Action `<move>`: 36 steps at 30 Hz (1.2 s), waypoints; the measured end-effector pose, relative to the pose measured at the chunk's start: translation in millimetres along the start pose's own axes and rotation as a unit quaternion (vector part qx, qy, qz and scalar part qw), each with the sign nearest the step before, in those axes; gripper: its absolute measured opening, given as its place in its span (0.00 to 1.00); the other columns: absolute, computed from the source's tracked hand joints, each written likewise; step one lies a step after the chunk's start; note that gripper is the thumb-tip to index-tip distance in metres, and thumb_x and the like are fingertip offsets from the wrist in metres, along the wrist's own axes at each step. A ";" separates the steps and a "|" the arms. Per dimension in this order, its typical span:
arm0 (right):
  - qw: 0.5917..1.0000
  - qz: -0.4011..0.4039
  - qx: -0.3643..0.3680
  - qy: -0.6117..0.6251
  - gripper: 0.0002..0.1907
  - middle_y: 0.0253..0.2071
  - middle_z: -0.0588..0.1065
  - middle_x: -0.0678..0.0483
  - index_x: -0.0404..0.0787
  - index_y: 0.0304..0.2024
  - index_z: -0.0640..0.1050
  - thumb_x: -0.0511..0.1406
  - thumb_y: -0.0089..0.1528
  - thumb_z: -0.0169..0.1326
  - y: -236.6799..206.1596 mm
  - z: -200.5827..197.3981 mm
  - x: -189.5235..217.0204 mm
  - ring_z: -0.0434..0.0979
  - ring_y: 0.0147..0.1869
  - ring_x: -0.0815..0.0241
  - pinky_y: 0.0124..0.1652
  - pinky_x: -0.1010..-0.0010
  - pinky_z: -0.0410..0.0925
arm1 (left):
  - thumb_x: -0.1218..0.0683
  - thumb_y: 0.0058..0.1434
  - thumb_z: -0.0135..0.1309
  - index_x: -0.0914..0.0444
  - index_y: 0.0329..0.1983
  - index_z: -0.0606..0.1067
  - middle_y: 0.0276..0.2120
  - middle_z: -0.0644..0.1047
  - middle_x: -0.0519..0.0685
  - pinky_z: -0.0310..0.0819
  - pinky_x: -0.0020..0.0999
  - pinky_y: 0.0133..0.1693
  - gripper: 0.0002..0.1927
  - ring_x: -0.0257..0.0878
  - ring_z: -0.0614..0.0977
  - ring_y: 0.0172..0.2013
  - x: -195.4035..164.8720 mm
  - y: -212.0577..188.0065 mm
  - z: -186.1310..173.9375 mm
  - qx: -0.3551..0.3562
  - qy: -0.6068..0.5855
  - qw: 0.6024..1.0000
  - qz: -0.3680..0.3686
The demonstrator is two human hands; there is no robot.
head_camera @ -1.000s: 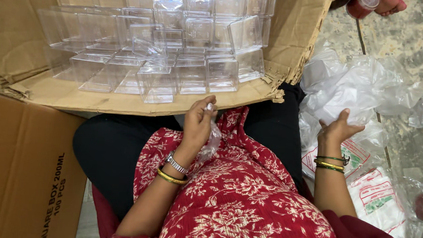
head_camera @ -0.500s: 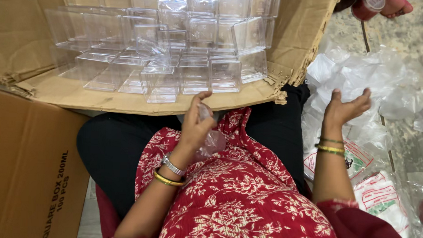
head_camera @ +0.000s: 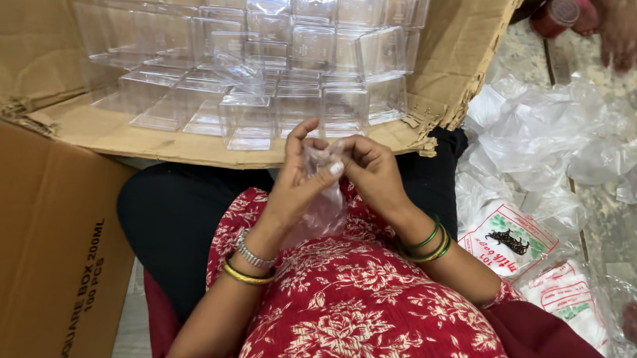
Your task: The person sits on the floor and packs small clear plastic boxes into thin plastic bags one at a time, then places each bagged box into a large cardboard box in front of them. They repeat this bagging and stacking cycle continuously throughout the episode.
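Observation:
My left hand (head_camera: 295, 189) and my right hand (head_camera: 369, 170) meet in front of my chest, above my lap. Both pinch the top of a small clear plastic bag (head_camera: 325, 204), which hangs down between them against my red flowered dress. Just beyond my hands lies an open cardboard carton (head_camera: 449, 78) tipped toward me, filled with several stacked clear square plastic boxes (head_camera: 265, 78).
A closed brown carton (head_camera: 40, 261) stands at my left. At my right the floor holds crumpled clear bags (head_camera: 546, 130) and printed packets of bags (head_camera: 510, 242). Another person's hand (head_camera: 624, 31) with a red-capped container (head_camera: 561, 14) shows at the top right.
My right hand has swung in from the right, where it was raised open, and joined my left hand on the bag. The view has shifted slightly.

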State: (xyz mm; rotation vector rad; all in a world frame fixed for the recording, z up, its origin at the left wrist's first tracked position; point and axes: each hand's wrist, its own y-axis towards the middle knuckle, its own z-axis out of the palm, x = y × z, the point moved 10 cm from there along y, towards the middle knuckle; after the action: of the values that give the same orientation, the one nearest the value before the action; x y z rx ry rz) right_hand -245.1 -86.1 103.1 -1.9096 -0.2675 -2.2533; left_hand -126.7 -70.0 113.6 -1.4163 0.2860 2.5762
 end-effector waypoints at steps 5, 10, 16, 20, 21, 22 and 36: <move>0.999 0.026 -0.018 0.022 0.09 0.39 0.79 0.57 0.33 0.49 0.79 0.31 0.68 0.56 -3.1 -11.7 -11.1 0.75 0.41 0.72 0.43 0.80 0.71 | 0.69 0.62 0.55 0.67 0.61 0.70 0.41 0.78 0.48 0.80 0.26 0.40 0.23 0.33 0.81 0.39 -4.1 -6.4 -42.8 -0.124 0.073 0.990 -0.013; 0.994 0.059 -0.020 0.087 0.10 0.39 0.78 0.55 0.33 0.50 0.78 0.32 0.69 0.56 -6.8 -16.0 -7.3 0.77 0.40 0.70 0.41 0.78 0.72 | 0.67 0.62 0.59 0.68 0.53 0.76 0.37 0.80 0.48 0.77 0.24 0.38 0.16 0.30 0.81 0.36 -22.8 -10.6 -50.8 -0.168 0.169 0.970 0.038; 0.997 0.032 -0.067 0.014 0.09 0.36 0.79 0.57 0.33 0.44 0.79 0.29 0.62 0.61 -1.1 -21.4 -1.1 0.77 0.39 0.70 0.40 0.80 0.72 | 0.62 0.65 0.58 0.67 0.47 0.78 0.36 0.82 0.45 0.76 0.21 0.34 0.08 0.27 0.81 0.34 -17.4 -13.6 -36.5 -0.160 0.180 0.970 0.035; 0.998 0.026 -0.063 -0.013 0.07 0.33 0.78 0.60 0.34 0.43 0.81 0.33 0.66 0.58 -6.0 -17.9 -15.3 0.72 0.35 0.75 0.36 0.83 0.67 | 0.58 0.69 0.59 0.67 0.41 0.77 0.27 0.75 0.42 0.59 0.19 0.26 0.06 0.24 0.69 0.25 -9.7 -16.5 -48.8 -0.176 0.129 0.976 0.007; 0.998 0.032 -0.058 -0.022 0.08 0.32 0.77 0.61 0.34 0.43 0.81 0.34 0.68 0.57 -6.4 -16.7 -19.8 0.70 0.33 0.75 0.33 0.83 0.64 | 0.56 0.71 0.60 0.67 0.39 0.76 0.24 0.72 0.41 0.53 0.18 0.23 0.08 0.24 0.65 0.23 -6.7 -17.6 -51.2 -0.173 0.111 0.979 -0.001; 0.997 0.037 -0.053 -0.032 0.09 0.30 0.75 0.62 0.34 0.42 0.81 0.35 0.70 0.56 -5.5 -16.0 -23.2 0.67 0.31 0.76 0.31 0.83 0.62 | 0.56 0.70 0.59 0.66 0.39 0.76 0.26 0.74 0.41 0.57 0.18 0.25 0.08 0.23 0.67 0.24 -3.5 -16.8 -48.9 -0.146 0.080 0.986 -0.003; 0.997 -0.016 0.027 0.067 0.09 0.32 0.74 0.55 0.37 0.36 0.73 0.26 0.58 0.62 75.9 -5.5 -2.7 0.75 0.33 0.62 0.35 0.73 0.74 | 0.62 0.61 0.56 0.64 0.28 0.70 0.18 0.73 0.45 0.55 0.24 0.16 0.08 0.30 0.68 0.15 1.3 -1.2 -145.5 -0.209 0.038 0.977 -0.021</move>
State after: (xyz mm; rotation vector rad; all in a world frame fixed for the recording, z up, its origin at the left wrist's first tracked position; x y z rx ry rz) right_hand -231.1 -161.0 101.3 -1.7310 -0.3380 -2.3574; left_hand -9.1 -106.2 36.0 -1.6299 -0.2949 2.6544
